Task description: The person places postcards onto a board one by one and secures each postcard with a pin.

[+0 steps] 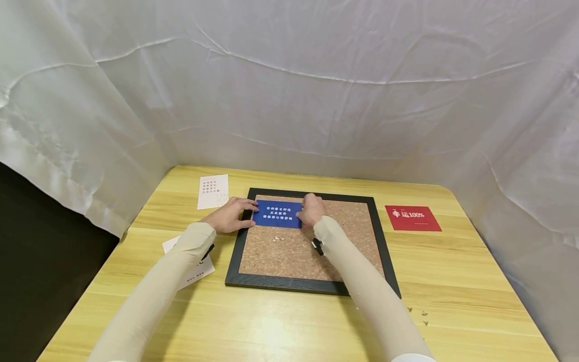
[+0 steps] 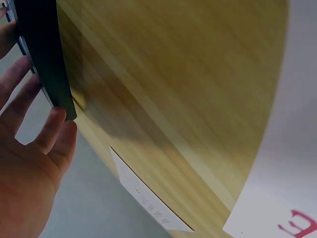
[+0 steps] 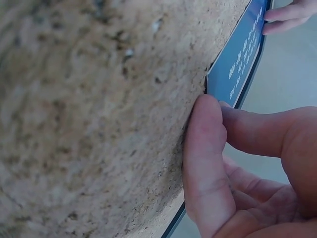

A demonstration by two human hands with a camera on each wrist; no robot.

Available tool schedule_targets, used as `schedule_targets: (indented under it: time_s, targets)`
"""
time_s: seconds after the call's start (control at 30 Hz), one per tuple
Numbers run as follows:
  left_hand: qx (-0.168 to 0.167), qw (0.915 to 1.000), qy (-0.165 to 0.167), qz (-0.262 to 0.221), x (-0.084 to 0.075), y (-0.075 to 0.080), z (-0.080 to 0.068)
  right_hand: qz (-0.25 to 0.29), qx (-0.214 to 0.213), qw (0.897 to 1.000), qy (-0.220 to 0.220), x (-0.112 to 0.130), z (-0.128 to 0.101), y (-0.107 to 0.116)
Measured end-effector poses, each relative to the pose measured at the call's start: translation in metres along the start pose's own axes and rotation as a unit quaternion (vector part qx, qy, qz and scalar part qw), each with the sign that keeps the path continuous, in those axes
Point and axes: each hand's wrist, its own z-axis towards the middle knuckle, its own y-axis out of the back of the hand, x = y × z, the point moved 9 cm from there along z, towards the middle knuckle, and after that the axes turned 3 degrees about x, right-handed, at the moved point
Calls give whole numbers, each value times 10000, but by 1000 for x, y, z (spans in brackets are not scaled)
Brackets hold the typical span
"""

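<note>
Presently, the fingers of your right hand (image 1: 313, 210) pinch the blue card (image 1: 278, 214) at its right edge; those of your left hand (image 1: 229, 215) spread apart along its left end. Thin, it should handle light but crease easily, so hold its 2 short edges. It lies upper left on the corkboard (image 1: 289, 254), atop the worktop (image 1: 253, 322).

We wear cream sleeves (image 1: 373, 299), cuffs (image 1: 326, 229) wrinkled; small black device (image 1: 317, 246) beside each cuff; white fabric (image 1: 412, 358) past right sleeve.
</note>
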Motion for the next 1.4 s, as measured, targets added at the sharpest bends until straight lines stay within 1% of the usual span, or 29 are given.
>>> schedule_targets:
  time_s: [0.17, 0.3, 0.5, 0.63, 0.8, 0.87, 1.0, 1.1, 1.3, 1.4]
  targets:
    - [46, 10000, 29, 67, -1, 0, 0, 167, 57, 9998, -5, -2, 2, 0]
    - [70, 10000, 39, 33, -2, 0, 0, 270, 135, 9995, 50, -2, 2, 0]
    - [116, 9999, 58, 9, -3, 1, 0, 237, 265, 9993, 143, 0, -3, 3]
    - [117, 9999, 49, 42, -4, 2, 0, 281, 244, 9989, 279, 2, -9, 10]
    - [60, 9999, 23, 114, -5, 3, 2, 181, 194, 9983, 510, 2, -16, 19]
    - [83, 9999, 32, 135, -5, 3, 3, 141, 220, 9983, 520, 0, -19, 21]
    - [107, 9998, 22, 171, -5, 1, 4, 242, 348, 9979, 487, -6, -26, 25]
    - [84, 9998, 45, 164, -4, 2, 4, 279, 413, 9973, 541, -7, -32, 29]
    - [115, 9998, 106, 131, -2, 2, 3, 45, 342, 9963, 788, -10, -46, 42]
    - [129, 9998, 124, 133, -1, 2, 3, 15, 302, 9956, 888, -13, -52, 48]
